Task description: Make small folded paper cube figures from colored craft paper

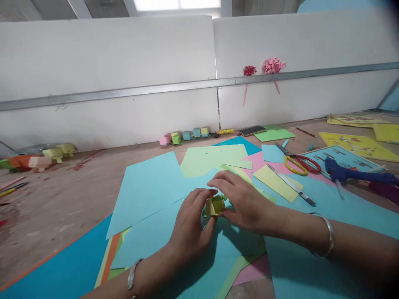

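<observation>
A small folded paper box model (215, 205), pale yellow with green parts, is held above blue paper in the middle. My left hand (191, 222) is closed on its left side, with thumb below and fingers above. From the right, the fingers and thumb of my right hand (245, 199) pinch its other side. The fingers hide part of the model. Under both hands lies a large light blue sheet (174, 245). A snap-off cutter knife (293, 185) and a yellow paper piece (279, 182) lie to the right of my right hand.
Scissors (301, 162) with red and yellow handles and a blue glue gun (358, 172) lie at right. A phone (253, 131) and small paper models (187, 135) are near the white wall. More paper models (52, 155) sit at far left.
</observation>
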The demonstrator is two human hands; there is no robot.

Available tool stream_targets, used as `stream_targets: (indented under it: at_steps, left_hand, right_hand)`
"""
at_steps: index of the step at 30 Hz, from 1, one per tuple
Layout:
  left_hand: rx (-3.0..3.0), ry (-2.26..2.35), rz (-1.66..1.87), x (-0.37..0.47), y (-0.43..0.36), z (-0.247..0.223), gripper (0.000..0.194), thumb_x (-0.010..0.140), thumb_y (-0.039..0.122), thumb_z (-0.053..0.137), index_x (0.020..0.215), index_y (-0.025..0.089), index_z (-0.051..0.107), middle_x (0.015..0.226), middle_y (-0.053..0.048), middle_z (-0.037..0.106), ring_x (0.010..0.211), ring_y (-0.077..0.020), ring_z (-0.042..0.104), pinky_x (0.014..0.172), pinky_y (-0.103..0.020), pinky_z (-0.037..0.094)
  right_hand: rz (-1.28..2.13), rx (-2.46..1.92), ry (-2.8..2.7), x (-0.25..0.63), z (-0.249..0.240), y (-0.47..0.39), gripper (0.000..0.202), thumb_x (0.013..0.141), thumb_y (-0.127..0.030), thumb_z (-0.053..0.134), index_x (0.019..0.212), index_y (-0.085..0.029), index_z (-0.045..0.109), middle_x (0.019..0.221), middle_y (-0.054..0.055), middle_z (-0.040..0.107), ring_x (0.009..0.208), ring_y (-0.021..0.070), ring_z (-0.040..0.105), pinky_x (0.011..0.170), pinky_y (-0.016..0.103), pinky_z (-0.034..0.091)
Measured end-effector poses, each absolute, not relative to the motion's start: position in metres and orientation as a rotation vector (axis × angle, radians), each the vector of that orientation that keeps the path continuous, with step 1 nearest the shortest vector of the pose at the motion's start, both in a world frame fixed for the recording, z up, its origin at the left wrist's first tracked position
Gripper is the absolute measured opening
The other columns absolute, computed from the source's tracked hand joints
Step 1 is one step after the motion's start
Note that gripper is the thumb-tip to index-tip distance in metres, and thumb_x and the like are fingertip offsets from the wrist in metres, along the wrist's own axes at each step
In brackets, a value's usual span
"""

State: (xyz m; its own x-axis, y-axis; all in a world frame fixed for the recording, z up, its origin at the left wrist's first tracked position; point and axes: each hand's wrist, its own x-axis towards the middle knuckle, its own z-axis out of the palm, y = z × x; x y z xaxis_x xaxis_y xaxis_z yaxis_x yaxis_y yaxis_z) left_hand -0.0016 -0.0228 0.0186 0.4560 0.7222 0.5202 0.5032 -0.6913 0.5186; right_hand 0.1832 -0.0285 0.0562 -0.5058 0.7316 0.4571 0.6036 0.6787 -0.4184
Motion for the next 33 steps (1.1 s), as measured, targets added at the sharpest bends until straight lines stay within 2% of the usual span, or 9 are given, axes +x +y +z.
stream_targets:
  at_steps: [4, 7, 11, 14, 19, 24, 28, 30, 33]
  left_hand:
    - [2.440, 1.256, 1.034, -0.006, -0.013, 0.013, 0.052, 0.065, 0.002, 0.051, 0.114, 0.019, 0.056, 0.109, -0.012, 0.058, 0.104, -0.0299, 0.055, 0.089, -0.049, 0.047]
    - [2.473, 1.326, 1.017, -0.009, -0.008, 0.010, 0.058, 0.061, 0.001, 0.051, 0.116, 0.017, 0.057, 0.119, -0.015, 0.056, 0.116, -0.0334, 0.050, 0.098, -0.054, 0.042]
    - [2.635, 1.204, 1.002, -0.009, -0.006, 0.011, 0.058, 0.075, 0.015, 0.059, 0.132, 0.018, 0.052, 0.143, -0.016, 0.049, 0.138, -0.0380, 0.033, 0.111, -0.061, 0.027]
    - [2.704, 1.153, 0.959, -0.005, -0.004, 0.014, 0.055, 0.086, 0.027, 0.059, 0.139, 0.021, 0.047, 0.141, -0.013, 0.055, 0.143, -0.0366, 0.030, 0.113, -0.065, 0.017]
    - [2.745, 1.118, 0.948, -0.001, 0.000, 0.013, 0.047, 0.087, 0.022, 0.056, 0.134, 0.023, 0.055, 0.116, -0.010, 0.072, 0.132, -0.0361, 0.044, 0.111, -0.065, 0.018]
    - [2.711, 1.094, 1.054, -0.008, 0.009, 0.007, 0.021, 0.087, 0.025, 0.054, 0.087, 0.031, 0.075, 0.085, -0.007, 0.074, 0.107, -0.0357, 0.059, 0.107, -0.061, 0.022]
    - [2.586, 1.024, 1.143, -0.012, 0.015, 0.004, 0.014, 0.085, 0.030, 0.060, 0.082, 0.030, 0.073, 0.088, -0.007, 0.075, 0.104, -0.0357, 0.060, 0.106, -0.057, 0.026]
    - [2.507, 1.008, 1.176, -0.012, 0.015, 0.005, 0.011, 0.084, 0.029, 0.061, 0.083, 0.028, 0.072, 0.090, -0.007, 0.074, 0.105, -0.0357, 0.060, 0.106, -0.054, 0.028]
    - [2.370, 1.049, 1.257, -0.010, 0.013, 0.008, 0.010, 0.083, 0.025, 0.061, 0.084, 0.026, 0.070, 0.088, -0.006, 0.072, 0.102, -0.0336, 0.061, 0.108, -0.052, 0.028]
  right_hand:
    - [0.050, -1.092, -2.279, 0.206, 0.092, -0.029, 0.046, 0.078, -0.012, 0.064, 0.123, -0.018, 0.056, 0.122, 0.013, 0.059, 0.115, 0.0262, 0.056, 0.094, 0.045, 0.051]
    - [-0.146, -1.224, -2.243, 0.242, 0.119, -0.031, 0.029, 0.084, -0.020, 0.061, 0.113, -0.020, 0.063, 0.119, 0.011, 0.061, 0.101, 0.0237, 0.062, 0.084, 0.040, 0.054]
    - [-0.358, -1.480, -2.081, 0.296, 0.135, -0.037, 0.018, 0.088, -0.030, 0.057, 0.101, -0.021, 0.066, 0.109, 0.010, 0.065, 0.076, 0.0179, 0.062, 0.070, 0.035, 0.050]
    - [-0.347, -1.681, -2.085, 0.321, 0.121, -0.043, 0.015, 0.089, -0.027, 0.056, 0.094, -0.018, 0.066, 0.097, 0.011, 0.067, 0.078, 0.0201, 0.062, 0.068, 0.034, 0.046]
    - [-0.280, -2.033, -2.090, 0.342, 0.082, -0.041, 0.022, 0.092, -0.027, 0.049, 0.091, -0.018, 0.069, 0.093, 0.011, 0.068, 0.078, 0.0225, 0.061, 0.062, 0.032, 0.041]
    - [-0.394, -2.203, -1.940, 0.383, 0.083, -0.038, 0.022, 0.090, -0.025, 0.049, 0.094, -0.019, 0.070, 0.097, 0.011, 0.068, 0.085, 0.0238, 0.061, 0.064, 0.030, 0.039]
    - [-0.462, -2.346, -1.857, 0.428, 0.097, -0.047, 0.026, 0.093, -0.021, 0.044, 0.097, -0.013, 0.069, 0.103, 0.019, 0.067, 0.091, 0.0256, 0.061, 0.067, 0.032, 0.037]
    - [-0.443, -2.408, -1.847, 0.447, 0.096, -0.056, 0.025, 0.090, -0.014, 0.044, 0.094, -0.012, 0.069, 0.102, 0.022, 0.067, 0.086, 0.0237, 0.063, 0.065, 0.033, 0.036]
    - [-0.333, -2.458, -1.846, 0.468, 0.083, -0.067, 0.017, 0.080, -0.007, 0.053, 0.076, -0.016, 0.068, 0.085, 0.018, 0.069, 0.070, 0.0191, 0.063, 0.060, 0.031, 0.035]
